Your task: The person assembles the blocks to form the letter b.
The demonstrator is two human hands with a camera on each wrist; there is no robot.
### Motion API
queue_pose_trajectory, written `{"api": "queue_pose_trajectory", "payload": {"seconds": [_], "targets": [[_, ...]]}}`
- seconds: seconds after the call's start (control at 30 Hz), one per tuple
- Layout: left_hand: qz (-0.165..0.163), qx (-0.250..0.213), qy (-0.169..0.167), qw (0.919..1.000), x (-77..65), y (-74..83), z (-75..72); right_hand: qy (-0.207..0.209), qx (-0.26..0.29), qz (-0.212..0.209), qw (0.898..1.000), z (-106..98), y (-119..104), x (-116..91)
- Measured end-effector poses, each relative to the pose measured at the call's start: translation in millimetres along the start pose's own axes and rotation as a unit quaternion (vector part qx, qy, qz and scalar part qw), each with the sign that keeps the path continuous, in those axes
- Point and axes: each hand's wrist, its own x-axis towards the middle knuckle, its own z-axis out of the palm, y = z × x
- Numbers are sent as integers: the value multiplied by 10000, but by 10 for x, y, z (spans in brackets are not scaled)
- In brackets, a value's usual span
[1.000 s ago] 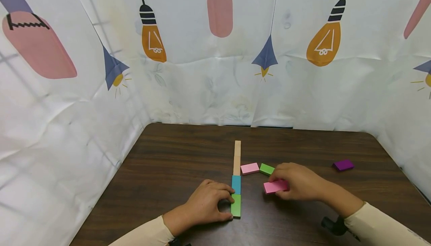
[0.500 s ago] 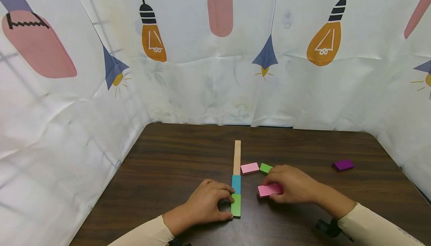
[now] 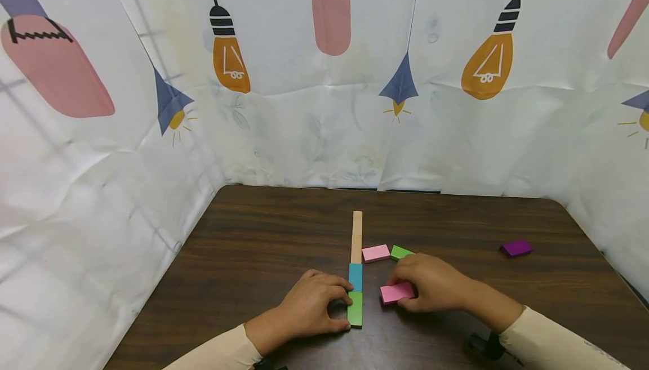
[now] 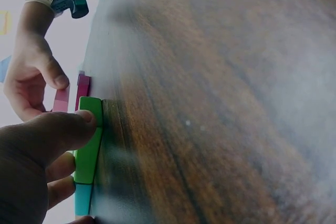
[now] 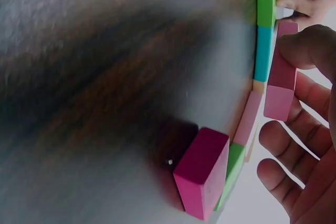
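Observation:
My right hand [image 3: 431,282] pinches a pink wooden block [image 3: 397,293] between thumb and fingers, right of a straight row. That block [image 5: 280,72] looks raised in the right wrist view. My left hand [image 3: 316,305] holds the green block [image 3: 355,309] at the near end of the row. Its thumb [image 4: 79,124] lies at the block's end, with fingers along the side. Beyond are a teal block [image 3: 355,277] and plain wooden blocks [image 3: 357,246]. A light pink block [image 3: 376,253] angles off the row, followed by another green block [image 3: 401,252], partly behind my right hand.
A purple block [image 3: 516,248] lies at the right on the dark wood-grain table [image 3: 263,235]. In the right wrist view a magenta block [image 5: 202,169] stands near the second green block. A white cloth [image 3: 304,133] with printed lamps hangs behind the table.
My right hand has carried the pink block left and toward me, closer to the row. The left hand and the row stay put.

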Motion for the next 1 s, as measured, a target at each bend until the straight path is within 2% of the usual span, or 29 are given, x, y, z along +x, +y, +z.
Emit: {"api": "queue_pose_trajectory", "payload": {"seconds": [0.23,0.47,1.0], "targets": [[7,-15,8,10000,0,-1,2,-158,183,-25,9997,57,-47,41],[-4,6,-8,10000,5,6,-18,-120,96,-196,9997,112,-100,80],[6,-17,-17,10000,7,9,-32,-281,102,-250,9992,208,-178,160]]}}
